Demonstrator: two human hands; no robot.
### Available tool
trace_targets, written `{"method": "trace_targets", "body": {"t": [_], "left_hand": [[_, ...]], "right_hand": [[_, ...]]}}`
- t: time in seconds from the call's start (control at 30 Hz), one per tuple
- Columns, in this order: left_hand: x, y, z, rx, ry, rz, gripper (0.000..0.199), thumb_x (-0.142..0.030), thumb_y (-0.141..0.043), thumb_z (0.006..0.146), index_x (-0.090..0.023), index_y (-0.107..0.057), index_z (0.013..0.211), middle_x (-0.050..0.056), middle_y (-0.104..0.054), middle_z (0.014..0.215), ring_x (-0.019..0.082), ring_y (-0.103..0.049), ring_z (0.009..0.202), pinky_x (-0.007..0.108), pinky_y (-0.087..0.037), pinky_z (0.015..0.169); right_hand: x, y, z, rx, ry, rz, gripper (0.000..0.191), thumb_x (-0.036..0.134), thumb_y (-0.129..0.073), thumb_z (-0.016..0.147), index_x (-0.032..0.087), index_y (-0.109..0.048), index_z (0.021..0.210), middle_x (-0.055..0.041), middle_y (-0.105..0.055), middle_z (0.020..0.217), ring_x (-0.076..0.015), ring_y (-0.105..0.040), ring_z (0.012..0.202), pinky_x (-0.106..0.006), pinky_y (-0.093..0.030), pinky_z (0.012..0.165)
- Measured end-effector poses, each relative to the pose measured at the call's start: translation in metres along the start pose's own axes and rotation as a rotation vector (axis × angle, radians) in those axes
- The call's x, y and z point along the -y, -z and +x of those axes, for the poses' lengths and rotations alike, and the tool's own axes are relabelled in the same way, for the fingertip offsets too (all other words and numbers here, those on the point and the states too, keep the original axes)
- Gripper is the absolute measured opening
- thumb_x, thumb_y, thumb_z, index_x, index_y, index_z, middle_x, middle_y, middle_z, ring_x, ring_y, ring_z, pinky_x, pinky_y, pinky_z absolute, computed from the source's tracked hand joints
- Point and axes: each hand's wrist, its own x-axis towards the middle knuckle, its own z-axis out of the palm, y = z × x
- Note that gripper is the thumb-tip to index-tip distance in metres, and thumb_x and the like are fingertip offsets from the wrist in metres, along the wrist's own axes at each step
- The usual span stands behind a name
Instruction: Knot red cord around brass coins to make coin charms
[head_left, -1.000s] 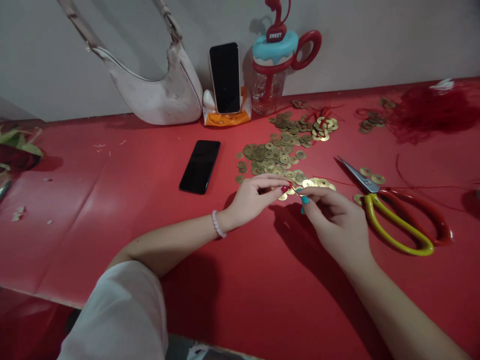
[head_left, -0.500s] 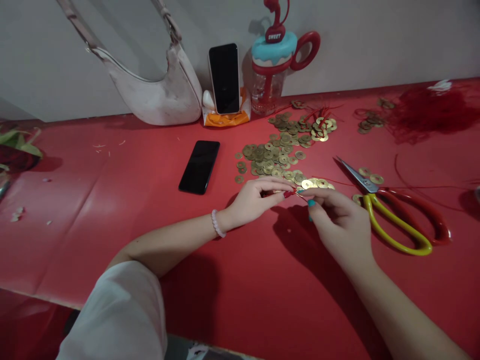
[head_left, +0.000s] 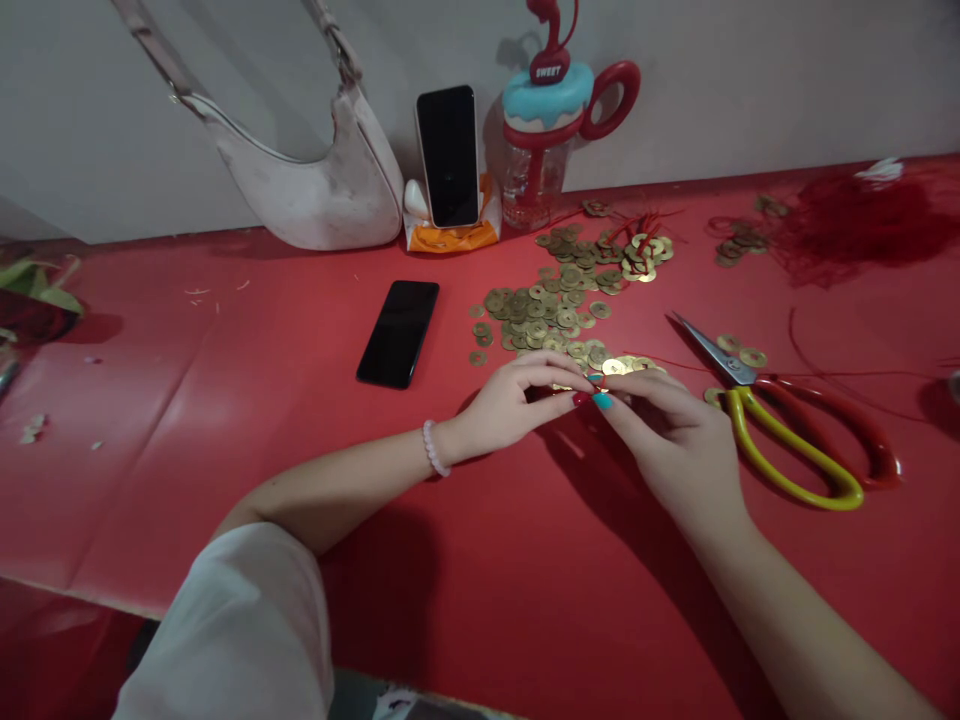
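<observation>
My left hand [head_left: 510, 402], with a pale bead bracelet at its wrist, is closed in a pinch. My right hand [head_left: 679, 425] is closed too, its thumb and forefinger meeting the left fingertips. Between them a small bit of red cord [head_left: 601, 381] shows; the fingers cover most of it, and a glint of gold lies beside it. Just beyond the hands spreads a pile of brass coins with square holes [head_left: 536, 310]. Scissors [head_left: 795, 450] with one yellow and one red handle lie open to the right of my right hand.
A black phone [head_left: 398, 333] lies left of the coins. Along the wall stand a white handbag [head_left: 315, 205], a propped phone [head_left: 448, 155] on an orange-and-white packet [head_left: 454, 236], and a cup [head_left: 547, 100] with a red handle. A red thread tangle [head_left: 870, 225] lies far right.
My right thumb and fingertips have moved left and closed in against the left fingertips. Less of the red cord shows between the hands now. The left hand has barely shifted.
</observation>
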Motion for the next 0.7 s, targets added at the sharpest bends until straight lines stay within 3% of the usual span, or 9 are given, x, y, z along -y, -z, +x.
{"method": "trace_targets", "body": {"t": [0.33,0.5,0.7], "left_hand": [[-0.002,-0.002,-0.0043,0.056,0.21,-0.074,0.023,-0.029,-0.056,0.082,-0.016,-0.068,0.097,0.004,-0.066,0.082,0.011,-0.057,0.07,0.023,-0.045,0.064],[-0.0005,-0.0028,-0.0039,0.091,0.165,-0.045,0.022,-0.028,-0.056,0.082,-0.014,-0.068,0.094,0.005,-0.066,0.083,0.011,-0.057,0.07,0.022,-0.045,0.064],[-0.0045,-0.0019,-0.0034,0.128,0.035,0.068,0.018,-0.024,-0.056,0.083,-0.014,-0.069,0.09,0.008,-0.069,0.09,0.014,-0.061,0.082,0.024,-0.048,0.075]], "right_hand": [[0.0043,-0.0013,-0.0017,-0.082,0.098,0.006,0.008,0.019,-0.06,0.078,0.026,-0.065,0.078,-0.0017,-0.06,0.077,-0.0176,-0.056,0.076,-0.033,-0.047,0.067],[0.0043,-0.0015,-0.0021,-0.075,0.053,0.026,0.008,0.019,-0.059,0.079,0.025,-0.064,0.08,-0.0019,-0.061,0.08,-0.0175,-0.057,0.077,-0.033,-0.047,0.068],[0.0071,-0.0016,-0.0024,-0.072,0.025,0.016,0.009,0.018,-0.058,0.079,0.024,-0.064,0.079,-0.0011,-0.062,0.079,-0.0153,-0.057,0.073,-0.03,-0.047,0.065]]}}
